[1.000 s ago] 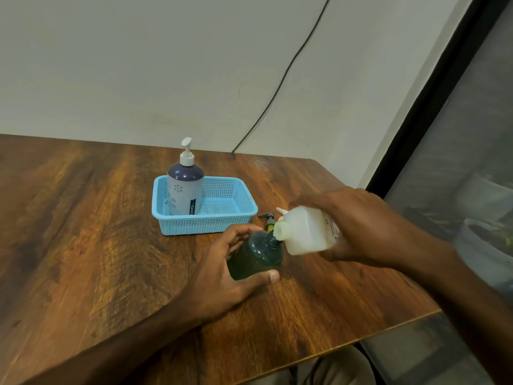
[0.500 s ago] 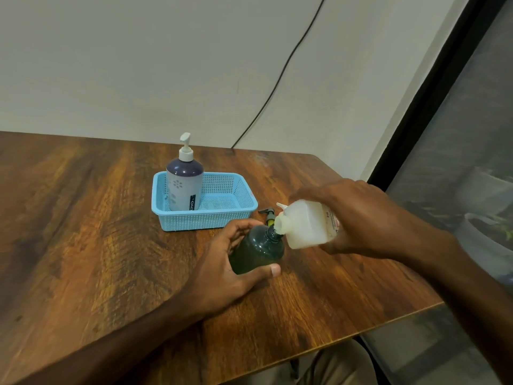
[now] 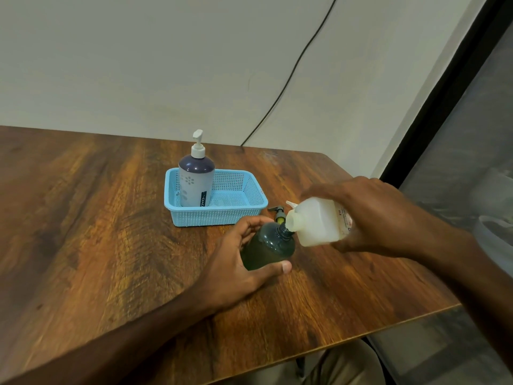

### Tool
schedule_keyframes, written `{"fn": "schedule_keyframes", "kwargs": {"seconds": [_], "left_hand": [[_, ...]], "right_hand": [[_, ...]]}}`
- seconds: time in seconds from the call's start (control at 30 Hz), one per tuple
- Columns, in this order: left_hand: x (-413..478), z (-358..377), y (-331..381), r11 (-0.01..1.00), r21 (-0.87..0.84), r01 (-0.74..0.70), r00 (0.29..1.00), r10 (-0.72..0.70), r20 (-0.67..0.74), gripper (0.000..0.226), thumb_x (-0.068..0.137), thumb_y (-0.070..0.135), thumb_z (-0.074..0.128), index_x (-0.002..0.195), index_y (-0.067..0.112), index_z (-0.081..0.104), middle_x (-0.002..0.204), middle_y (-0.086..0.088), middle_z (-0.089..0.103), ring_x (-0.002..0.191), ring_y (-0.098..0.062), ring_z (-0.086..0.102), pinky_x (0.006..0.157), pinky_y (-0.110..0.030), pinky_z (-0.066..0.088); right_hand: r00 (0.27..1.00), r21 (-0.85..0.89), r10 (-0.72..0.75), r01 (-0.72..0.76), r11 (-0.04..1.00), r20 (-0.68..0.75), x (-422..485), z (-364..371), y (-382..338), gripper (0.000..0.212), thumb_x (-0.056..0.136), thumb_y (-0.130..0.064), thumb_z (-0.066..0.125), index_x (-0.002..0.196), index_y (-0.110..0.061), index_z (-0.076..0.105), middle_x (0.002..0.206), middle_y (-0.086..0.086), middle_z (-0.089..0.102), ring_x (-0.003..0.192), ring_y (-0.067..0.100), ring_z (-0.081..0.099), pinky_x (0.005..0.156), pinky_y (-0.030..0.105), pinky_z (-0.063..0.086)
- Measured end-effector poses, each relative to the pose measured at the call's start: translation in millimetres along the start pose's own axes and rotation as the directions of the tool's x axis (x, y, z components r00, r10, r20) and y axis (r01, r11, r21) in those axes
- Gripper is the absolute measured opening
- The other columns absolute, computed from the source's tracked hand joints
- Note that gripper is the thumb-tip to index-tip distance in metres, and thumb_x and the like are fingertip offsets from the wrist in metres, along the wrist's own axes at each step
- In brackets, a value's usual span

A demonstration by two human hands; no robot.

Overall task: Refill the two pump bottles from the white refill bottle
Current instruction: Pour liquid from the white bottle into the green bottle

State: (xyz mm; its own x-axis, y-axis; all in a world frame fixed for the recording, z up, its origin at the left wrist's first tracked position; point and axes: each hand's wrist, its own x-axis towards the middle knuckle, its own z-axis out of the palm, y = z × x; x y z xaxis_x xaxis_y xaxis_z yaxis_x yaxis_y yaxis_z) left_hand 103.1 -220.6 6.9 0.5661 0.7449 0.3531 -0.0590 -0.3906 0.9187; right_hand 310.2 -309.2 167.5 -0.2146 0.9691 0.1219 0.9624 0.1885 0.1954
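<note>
Refill bottle [image 3: 319, 222], white and tipped on its side, has its mouth set against the open neck of a dark green bottle [image 3: 270, 245] near the right edge of a wooden table [image 3: 97, 232]. The tabletop is brown with strong grain and runs up to a pale wall [image 3: 138, 65], down which a black cable [image 3: 291, 70] trails. A dark frame [image 3: 444, 93] stands to the right. Farther back on the table sits a blue basket [image 3: 216, 211] with a purple bottle [image 3: 196, 182] upright in its left end, white pump on top. A loose pump [image 3: 279, 213] lies on the wood between the basket and the green bottle. The right hand [image 3: 380, 218] wraps the refill bottle's body from above and from the right, fingers curled over it, holding it off the table. The left hand [image 3: 236, 270] curls around the green bottle where it stands, thumb on the near side, fingers round the far side.
</note>
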Motion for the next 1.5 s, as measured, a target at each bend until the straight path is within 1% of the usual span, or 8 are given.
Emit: {"fn": "schedule_keyframes", "kwargs": {"seconds": [0.2, 0.4, 0.53, 0.73, 0.87, 1.17, 1.3, 1.5], "left_hand": [[0.8, 0.0, -1.0, 1.0, 0.002, 0.006, 1.0, -0.006, 0.004, 0.07, 0.071, 0.04, 0.092, 0.131, 0.035, 0.056, 0.132, 0.015, 0.066, 0.126, -0.009, 0.062, 0.107, -0.044, 0.053], [0.8, 0.2, -0.9, 1.0, 0.0, 0.003, 1.0, -0.003, 0.001, 0.071, 0.071, 0.042, 0.092, 0.132, 0.034, 0.055, 0.132, 0.014, 0.066, 0.126, -0.009, 0.063, 0.107, -0.044, 0.053], [1.0, 0.4, -1.2, 1.0, -0.002, 0.003, 1.0, -0.003, 0.003, 0.071, 0.071, 0.041, 0.092, 0.132, 0.034, 0.055, 0.132, 0.015, 0.066, 0.126, -0.009, 0.063, 0.107, -0.042, 0.054], [1.1, 0.0, -1.7, 1.0, -0.007, 0.001, 1.0, 0.0, 0.003, 0.072, 0.071, 0.042, 0.091, 0.133, 0.033, 0.055, 0.132, 0.015, 0.066, 0.126, -0.008, 0.063, 0.106, -0.04, 0.055], [1.4, 0.5, -2.4, 1.0, -0.006, 0.009, 1.0, -0.009, 0.004, 0.075, 0.069, 0.046, 0.091, 0.133, 0.034, 0.054, 0.133, 0.016, 0.065, 0.127, -0.009, 0.062, 0.107, -0.042, 0.054], [2.0, -0.2, -3.7, 1.0, 0.004, 0.018, 1.0, -0.018, 0.01, 0.072, 0.073, 0.035, 0.093, 0.134, 0.034, 0.053, 0.133, 0.015, 0.065, 0.127, -0.009, 0.062, 0.108, -0.043, 0.053], [1.4, -0.1, -3.2, 1.0, -0.002, 0.017, 1.0, -0.017, 0.013, 0.073, 0.073, 0.035, 0.093, 0.134, 0.034, 0.053, 0.133, 0.016, 0.065, 0.127, -0.008, 0.062, 0.108, -0.042, 0.054], [1.2, 0.2, -0.8, 1.0, -0.015, 0.015, 1.0, -0.015, 0.003, 0.076, 0.068, 0.045, 0.091, 0.134, 0.033, 0.054, 0.133, 0.015, 0.065, 0.127, -0.009, 0.062, 0.107, -0.04, 0.054]], "right_hand": [[1.0, -0.013, 0.003, -0.003, 1.0, 0.01, 1.6, 0.0, -0.7, 0.075, 0.07, -0.039, 0.087, 0.137, -0.043, 0.052, 0.126, -0.019, 0.063, 0.113, 0.003, 0.054, 0.077, 0.005, 0.021], [1.0, -0.019, 0.026, -0.026, 0.999, 0.013, 1.7, -1.7, -2.3, 0.077, 0.071, -0.04, 0.086, 0.139, -0.044, 0.049, 0.129, -0.02, 0.06, 0.117, 0.005, 0.053, 0.082, 0.022, 0.032], [0.999, -0.029, 0.03, -0.029, 0.999, 0.029, 2.5, -1.8, -2.2, 0.079, 0.072, -0.041, 0.086, 0.141, -0.045, 0.046, 0.132, -0.021, 0.058, 0.12, 0.005, 0.051, 0.082, 0.021, 0.03], [1.0, -0.028, 0.014, -0.014, 1.0, 0.021, 3.3, -1.1, -0.5, 0.076, 0.073, -0.041, 0.086, 0.14, -0.044, 0.048, 0.132, -0.02, 0.059, 0.12, 0.004, 0.05, 0.077, 0.005, 0.019], [1.0, -0.034, 0.014, -0.014, 0.999, 0.016, 2.6, -1.5, -1.9, 0.078, 0.073, -0.042, 0.086, 0.14, -0.045, 0.047, 0.133, -0.02, 0.058, 0.122, 0.005, 0.049, 0.079, 0.015, 0.026], [1.0, 0.001, 0.019, -0.019, 1.0, 0.021, 3.1, -2.6, -2.4, 0.076, 0.073, -0.039, 0.086, 0.139, -0.045, 0.049, 0.132, -0.02, 0.059, 0.109, -0.007, 0.034, 0.078, 0.003, 0.018], [0.999, -0.008, 0.032, -0.032, 0.999, 0.033, 3.4, -2.4, -3.0, 0.078, 0.074, -0.039, 0.086, 0.141, -0.044, 0.047, 0.136, -0.018, 0.058, 0.117, -0.002, 0.042, 0.082, 0.014, 0.025], [1.0, -0.016, 0.022, -0.022, 1.0, 0.023, 4.0, -1.3, -1.3, 0.077, 0.072, -0.039, 0.087, 0.139, -0.045, 0.048, 0.133, -0.019, 0.06, 0.117, 0.0, 0.047, 0.077, 0.01, 0.023]]}}
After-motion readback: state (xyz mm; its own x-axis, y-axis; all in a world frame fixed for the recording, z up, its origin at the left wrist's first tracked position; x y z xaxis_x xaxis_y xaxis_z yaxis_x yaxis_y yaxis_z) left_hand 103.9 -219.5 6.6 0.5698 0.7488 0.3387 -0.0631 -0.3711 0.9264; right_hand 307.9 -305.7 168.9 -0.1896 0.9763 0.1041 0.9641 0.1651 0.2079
